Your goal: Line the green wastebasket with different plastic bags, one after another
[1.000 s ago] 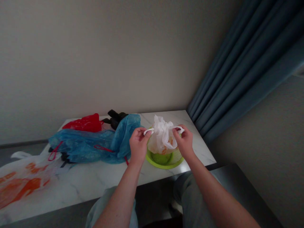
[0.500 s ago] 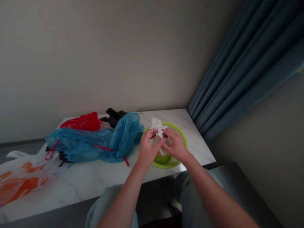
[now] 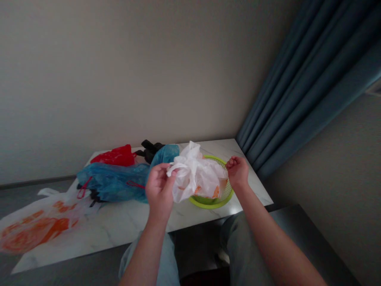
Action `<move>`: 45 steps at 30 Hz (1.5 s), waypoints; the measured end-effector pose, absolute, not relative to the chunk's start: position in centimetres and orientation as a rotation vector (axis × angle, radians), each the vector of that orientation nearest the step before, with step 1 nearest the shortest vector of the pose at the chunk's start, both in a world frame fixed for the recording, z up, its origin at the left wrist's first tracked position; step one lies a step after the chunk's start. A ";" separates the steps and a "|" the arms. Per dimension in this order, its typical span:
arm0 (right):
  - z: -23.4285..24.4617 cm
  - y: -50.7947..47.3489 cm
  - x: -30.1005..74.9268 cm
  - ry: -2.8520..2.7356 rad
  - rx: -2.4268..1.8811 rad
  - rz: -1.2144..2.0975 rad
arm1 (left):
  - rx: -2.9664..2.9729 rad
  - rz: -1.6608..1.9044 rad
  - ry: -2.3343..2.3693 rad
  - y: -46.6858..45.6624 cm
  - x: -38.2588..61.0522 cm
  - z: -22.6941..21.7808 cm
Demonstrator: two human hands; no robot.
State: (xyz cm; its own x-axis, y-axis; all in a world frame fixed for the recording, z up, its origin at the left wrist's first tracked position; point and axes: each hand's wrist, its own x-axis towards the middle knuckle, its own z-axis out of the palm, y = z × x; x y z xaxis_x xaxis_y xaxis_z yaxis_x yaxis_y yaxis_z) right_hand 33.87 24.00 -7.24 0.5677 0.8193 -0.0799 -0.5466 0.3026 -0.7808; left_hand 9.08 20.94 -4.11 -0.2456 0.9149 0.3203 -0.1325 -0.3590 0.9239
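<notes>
A white plastic bag (image 3: 193, 172) with orange print is spread between my hands, crumpled at its top and left. My left hand (image 3: 160, 186) pinches its left edge between thumb and fingers. On the other side, my right hand (image 3: 237, 172) is closed with curled fingers at the bag's right end, which it appears to grip; the exact hold is hidden. Beneath the bag stands a green plastic basket (image 3: 208, 205), its middle covered by the bag.
A blue plastic bag (image 3: 119, 180) with red ties lies left of my hands, a red bag (image 3: 116, 155) and black straps (image 3: 150, 150) behind it. Another white and orange bag (image 3: 41, 226) lies at the near left of the marble-patterned table (image 3: 125, 230). A blue curtain (image 3: 285, 103) hangs at right.
My hands were together over the basket on the bunched white bag. They have moved apart, left and right, and the bag is now spread wide between them.
</notes>
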 end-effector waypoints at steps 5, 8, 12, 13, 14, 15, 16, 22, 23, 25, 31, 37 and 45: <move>-7.3 24.3 34.2 -0.174 -0.770 1.107 | 1.247 2.098 1.353 15.5 1.8 -0.2; -7.3 24.0 34.0 -0.170 -0.766 1.136 | 1.275 2.195 1.675 11.6 -2.6 0.5; -7.6 23.7 33.8 -0.180 -0.766 1.191 | 1.377 1.971 1.999 8.0 -8.5 -0.9; -7.7 23.7 33.8 -0.183 -0.766 1.204 | 1.446 1.905 2.021 7.5 -10.0 -1.6; -7.8 23.7 33.6 -0.184 -0.768 1.216 | 1.544 1.783 2.061 7.2 -11.4 -2.3; -7.8 23.8 33.5 -0.185 -0.771 1.229 | 1.653 1.659 2.141 7.1 -12.6 -3.0; -7.9 23.9 33.3 -0.182 -0.775 1.237 | 1.760 1.520 2.228 7.0 -13.8 -3.8; -8.1 24.5 32.0 -0.218 -0.807 1.238 | 1.957 0.939 2.305 8.6 -16.7 -8.5; -8.2 24.6 31.9 -0.227 -0.815 1.234 | 1.982 0.871 2.285 9.0 -16.6 -9.1; -8.4 24.7 31.7 -0.233 -0.823 1.232 | 2.029 0.768 2.272 10.1 -16.0 -10.0; -8.8 24.9 32.0 -0.224 -0.794 1.268 | 2.187 0.531 2.201 13.5 -14.3 -11.0; -8.5 24.8 32.2 -0.186 -0.776 1.268 | 2.305 0.195 2.055 16.7 -12.5 -10.7; -8.5 24.9 32.5 -0.161 -0.773 1.223 | 2.300 0.268 1.760 21.0 -6.7 -10.7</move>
State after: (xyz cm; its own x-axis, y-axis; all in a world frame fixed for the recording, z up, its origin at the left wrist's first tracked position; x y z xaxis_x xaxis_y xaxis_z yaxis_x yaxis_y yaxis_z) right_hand 32.45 24.95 -8.53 0.3641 0.8868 -0.2847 -0.7826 0.1256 -0.6097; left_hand -6.75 20.97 -10.65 0.2604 0.9655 0.0042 0.9229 -0.2502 0.2928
